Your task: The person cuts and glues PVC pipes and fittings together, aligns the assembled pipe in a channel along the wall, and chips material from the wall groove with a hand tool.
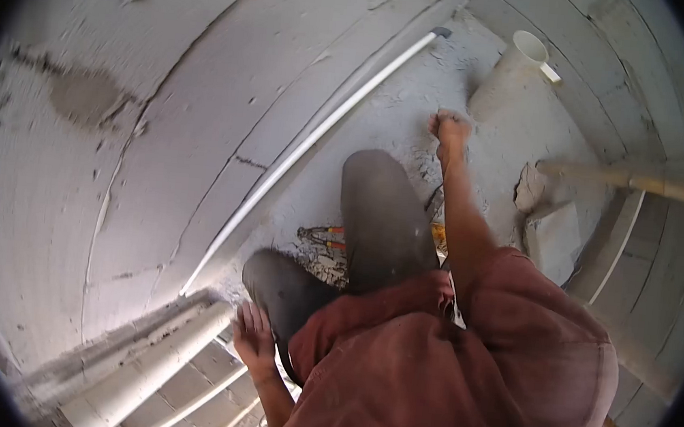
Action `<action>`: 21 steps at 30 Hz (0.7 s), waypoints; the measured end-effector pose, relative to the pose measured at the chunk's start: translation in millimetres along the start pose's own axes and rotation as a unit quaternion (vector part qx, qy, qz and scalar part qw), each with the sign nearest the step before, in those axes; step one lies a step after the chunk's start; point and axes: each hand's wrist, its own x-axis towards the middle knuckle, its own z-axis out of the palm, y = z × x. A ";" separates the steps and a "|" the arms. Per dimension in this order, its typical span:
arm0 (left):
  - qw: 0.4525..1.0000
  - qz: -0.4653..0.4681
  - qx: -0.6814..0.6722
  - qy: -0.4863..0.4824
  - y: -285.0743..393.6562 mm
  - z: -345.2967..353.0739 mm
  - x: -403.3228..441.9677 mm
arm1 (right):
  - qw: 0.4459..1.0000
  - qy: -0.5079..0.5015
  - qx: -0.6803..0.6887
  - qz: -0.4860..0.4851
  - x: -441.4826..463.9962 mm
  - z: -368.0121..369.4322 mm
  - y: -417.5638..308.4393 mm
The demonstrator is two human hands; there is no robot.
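My right hand point(450, 129) is stretched forward over the dusty floor, its fingers curled together; whether anything small is inside cannot be made out. Just beyond it stands a pale cylindrical pipe or container point(504, 85) with a white piece at its rim. My left hand point(255, 332) is low beside my left knee, fingers apart and nothing in it, near the edge of the floor. Pliers with red-orange handles point(328, 237) lie on rubble between my knees. A long thin white pipe point(307, 144) runs along the foot of the wall, with a grey fitting point(442, 32) at its far end.
Cracked block walls point(207, 80) rise on the left and at the far right. A pale block point(553, 236) and a broken chunk point(530, 188) sit right of my right arm, near a horizontal pole point(629, 181). Large pipes point(149, 367) lie at the lower left.
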 end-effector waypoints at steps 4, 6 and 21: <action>0.988 -0.012 0.155 0.013 -0.9 -7.8 9.4 | 0.916 0.092 -0.380 -0.093 -35.5 -82.7 93.7; 0.980 -0.023 0.200 -0.011 -11.0 15.1 33.6 | 0.870 0.124 -0.477 -0.032 -83.1 -105.6 110.2; 0.809 0.205 0.519 -0.184 -29.8 25.7 56.6 | 0.877 0.022 -0.474 0.078 -124.4 -154.4 135.5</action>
